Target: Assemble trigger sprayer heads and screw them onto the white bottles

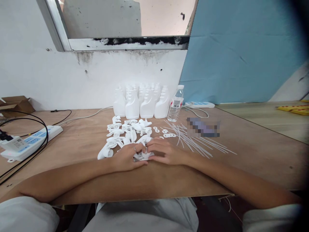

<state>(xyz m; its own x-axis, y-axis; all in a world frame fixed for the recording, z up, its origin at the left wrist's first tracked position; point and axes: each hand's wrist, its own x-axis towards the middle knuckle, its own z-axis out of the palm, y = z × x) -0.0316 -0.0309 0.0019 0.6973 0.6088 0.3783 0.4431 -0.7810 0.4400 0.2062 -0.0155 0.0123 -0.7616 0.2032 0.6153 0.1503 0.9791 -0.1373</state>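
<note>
My left hand [126,157] and my right hand [166,151] meet near the table's front edge. Their fingers are curled around a crumpled-looking white piece [144,156], with both thumbs on the near side. Fingers hide part of it, and I cannot tell whether it is tissue or thin plastic. A ring shows on one finger of my left hand. Just beyond lies a pile of white trigger spray heads [130,135]; one spray head [105,152] rests beside my left hand. Small white ring washers [169,135] and a spread of thin white tubes [193,141] lie past my right hand.
White spray bottles [132,104] stand in rows by the wall, next to a clear water bottle [175,104]. A blurred-out object [204,127] lies right. Power strips [36,141] with cables are left and at the back. A cardboard box [18,106] sits far left.
</note>
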